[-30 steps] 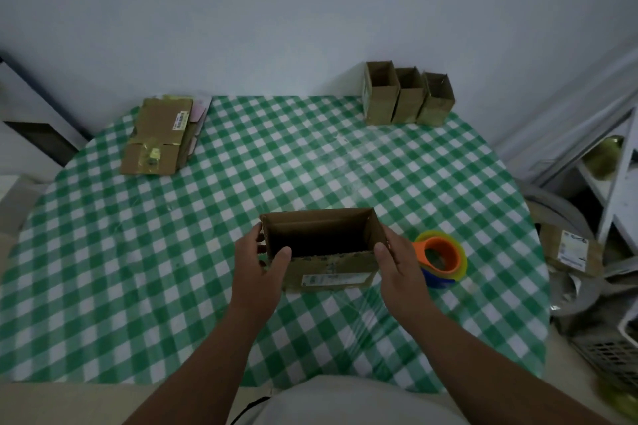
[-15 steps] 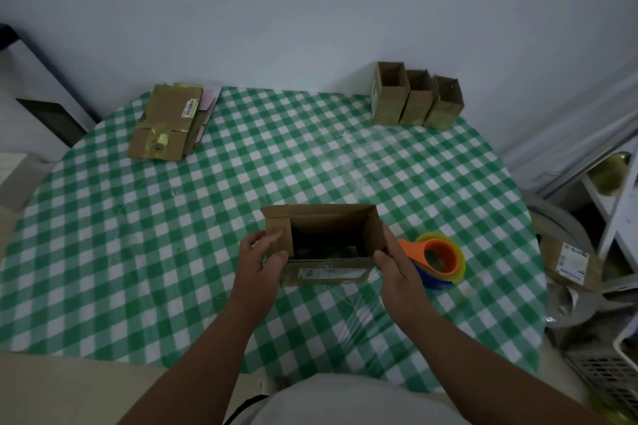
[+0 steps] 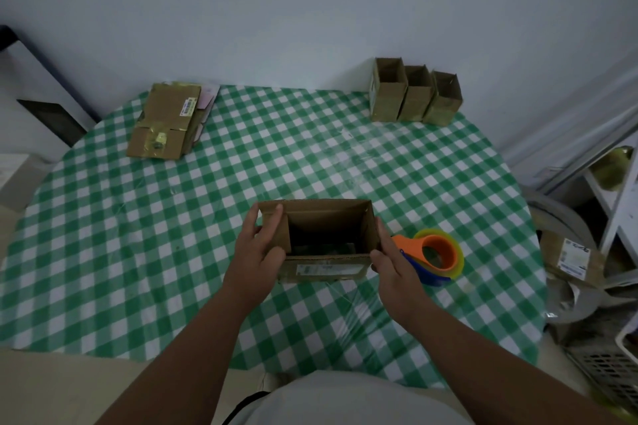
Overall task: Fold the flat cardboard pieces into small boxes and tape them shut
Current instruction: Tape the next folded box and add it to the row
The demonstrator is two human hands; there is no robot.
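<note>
**Box open-side up, both hands on its ends**

The cardboard box (image 3: 324, 245) I'm folding stands on the desk (image 3: 103, 252) right in front of me, open top facing up, white label on the near wall. My left hand (image 3: 257, 252) is on the left end: thumb over the near-left corner, fingers straight against the left flap, which leans inward over the opening. My right hand (image 3: 393, 264) is flat against the right end wall, fingers straight, not curled round anything. Inside is dark; can't tell if the bottom flaps are closed.

Just right of the box, partly behind my right hand, lies the tape dispenser (image 3: 433, 257), orange w/ a yellowish roll and a blue part underneath.

Far right of the desk, by the wall: 3 finished boxes (image 3: 416, 93) in a row, touching, open tops up. Far left: stack of flat cardboard pieces (image 3: 165, 121), barcode sticker on the top one. Green-white check cloth covers the desk.
</note>
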